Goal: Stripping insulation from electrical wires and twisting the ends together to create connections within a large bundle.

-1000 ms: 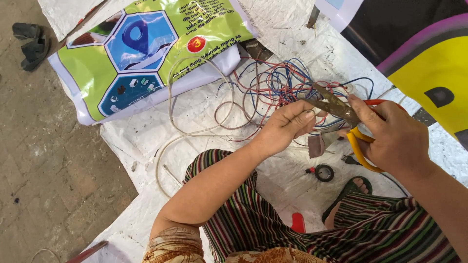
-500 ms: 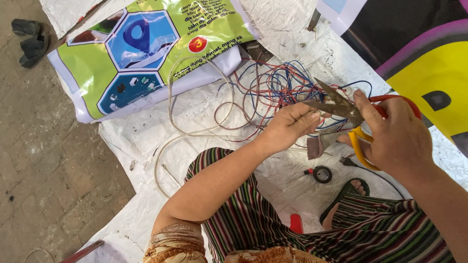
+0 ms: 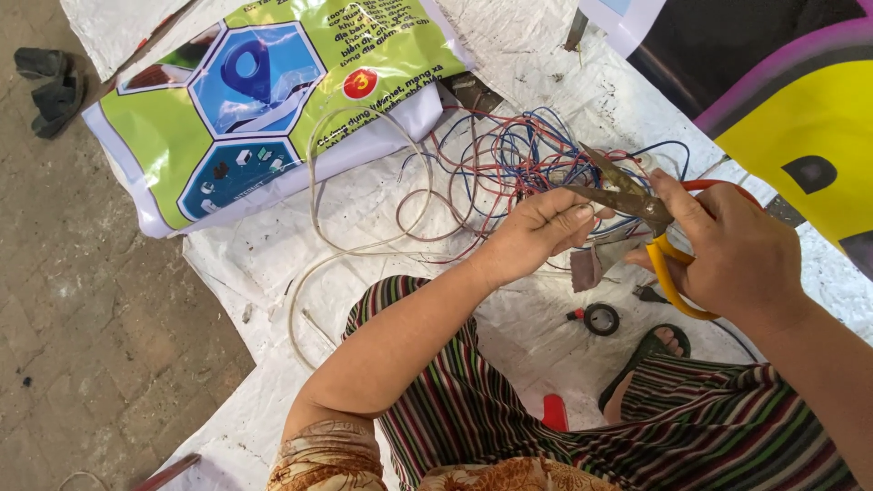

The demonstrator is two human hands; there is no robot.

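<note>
My right hand point(image 3: 727, 250) grips a pair of scissors point(image 3: 627, 195) with yellow and red handles, their rusty blades parted and pointing left. My left hand point(image 3: 536, 232) is closed on a thin wire right at the blades, fingertips touching them. Behind both hands lies a tangle of red, blue and white wires point(image 3: 509, 159) on a white woven sheet point(image 3: 273, 264). A small brown scrap point(image 3: 587, 268) sits just below my left hand.
A large green and blue printed sack point(image 3: 245, 100) lies at the upper left. A long pale cable point(image 3: 364, 227) loops across the sheet. A roll of black tape point(image 3: 601, 318) and a red object point(image 3: 555, 411) lie near my striped trousers and sandalled foot point(image 3: 659, 344). Black sandals point(image 3: 50, 86) sit on brick paving.
The scissor blades have opened wider and my right hand has shifted slightly right. My left hand stays at the blades holding the wire.
</note>
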